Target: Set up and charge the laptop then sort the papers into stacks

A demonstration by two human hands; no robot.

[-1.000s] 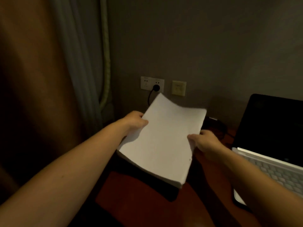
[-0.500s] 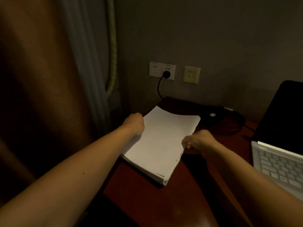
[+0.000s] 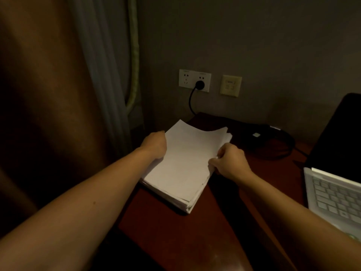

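I've just lowered the paper stack (image 3: 183, 165) onto the desk (image 3: 187, 237), left of the open laptop (image 3: 336, 194). My left hand (image 3: 154, 144) and right hand (image 3: 230, 161) grip its opposite edges. Beyond it, the charger plug (image 3: 199, 85) sits in the wall socket (image 3: 195, 80), so sorting comes next.

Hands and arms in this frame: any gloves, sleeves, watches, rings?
Nothing worn that shows. The left hand and right hand are bare, no gloves. Both forearms are uncovered to the frame edge, with no sleeves, watch or bands. The dim light hides any rings on the fingers.
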